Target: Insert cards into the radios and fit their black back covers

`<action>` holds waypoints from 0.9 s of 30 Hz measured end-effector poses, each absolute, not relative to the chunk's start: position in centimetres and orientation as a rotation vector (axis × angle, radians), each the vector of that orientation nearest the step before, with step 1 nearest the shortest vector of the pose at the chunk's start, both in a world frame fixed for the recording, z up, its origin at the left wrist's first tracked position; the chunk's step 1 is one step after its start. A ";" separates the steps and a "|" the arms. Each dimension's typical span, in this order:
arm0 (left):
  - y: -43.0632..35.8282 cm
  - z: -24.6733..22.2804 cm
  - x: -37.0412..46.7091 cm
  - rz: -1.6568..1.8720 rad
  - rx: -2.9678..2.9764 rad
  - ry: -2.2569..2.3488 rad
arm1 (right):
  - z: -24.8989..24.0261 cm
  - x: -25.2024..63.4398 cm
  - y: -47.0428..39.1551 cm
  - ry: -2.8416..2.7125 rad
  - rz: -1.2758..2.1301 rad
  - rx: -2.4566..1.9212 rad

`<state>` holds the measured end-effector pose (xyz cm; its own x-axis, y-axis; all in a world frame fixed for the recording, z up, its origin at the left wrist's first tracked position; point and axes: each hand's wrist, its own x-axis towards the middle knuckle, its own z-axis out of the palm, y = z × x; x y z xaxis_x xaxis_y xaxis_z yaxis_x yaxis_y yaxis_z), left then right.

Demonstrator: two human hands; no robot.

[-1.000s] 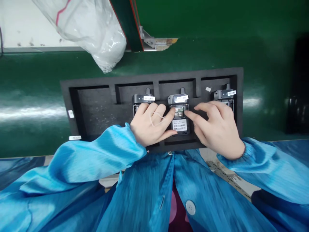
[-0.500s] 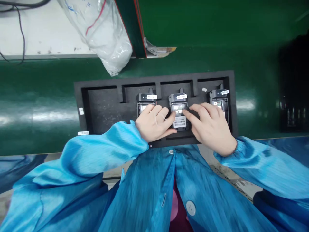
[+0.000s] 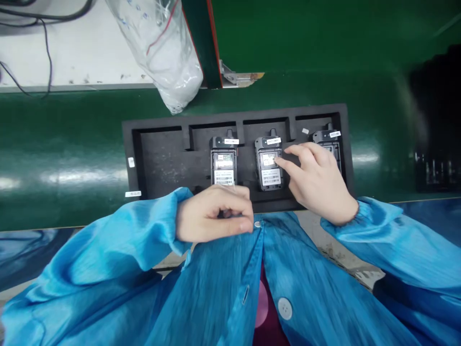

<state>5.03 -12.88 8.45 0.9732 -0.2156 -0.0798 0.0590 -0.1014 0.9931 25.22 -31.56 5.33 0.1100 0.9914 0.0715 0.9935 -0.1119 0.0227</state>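
Left hand (image 3: 212, 214) is curled loosely at the near edge of the black foam tray (image 3: 158, 158), fingers drawn together; whether anything is pinched cannot be told. Just beyond its knuckles a left device (image 3: 224, 161) is seated. Middle device (image 3: 268, 163) is touched by the right hand (image 3: 319, 180), fingers spread, forefinger on its label. Right device (image 3: 328, 139) is partly hidden behind that hand.
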 end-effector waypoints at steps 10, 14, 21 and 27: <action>-13.3 10.2 4.7 -0.498 1.291 -0.259 | 10.0 21.5 -29.9 -1.689 0.673 -1.771; -13.1 10.4 4.7 -0.560 1.180 -0.273 | 9.1 19.7 -29.5 -1.535 1.157 -1.493; -12.9 9.3 4.4 -0.522 1.072 -0.281 | 8.5 18.7 -29.0 -1.225 1.285 -1.405; -12.5 8.9 3.6 -0.326 1.134 -0.081 | 7.9 18.9 -28.7 -1.014 1.204 -1.414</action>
